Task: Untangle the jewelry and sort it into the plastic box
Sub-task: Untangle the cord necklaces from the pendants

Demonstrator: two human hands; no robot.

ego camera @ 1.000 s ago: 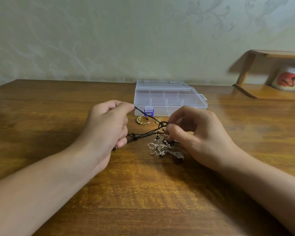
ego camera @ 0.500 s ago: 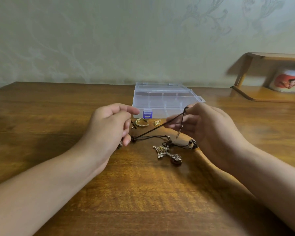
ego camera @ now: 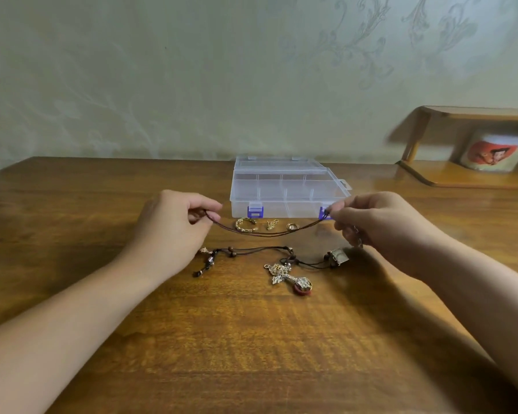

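Dark brown cord [ego camera: 266,233] is pinched at one end by the left hand [ego camera: 174,225] and at the other by the right hand [ego camera: 374,225], sagging above the desk [ego camera: 251,339]. Beaded cord and pendants [ego camera: 287,276] are left lying below it; the closed plastic box [ego camera: 284,186] is set just behind.

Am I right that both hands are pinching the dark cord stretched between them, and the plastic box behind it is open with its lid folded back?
Not quite. The head view shows the left hand and right hand pinching the dark cord stretched between them, but the plastic box is closed, with both blue latches down at its front.
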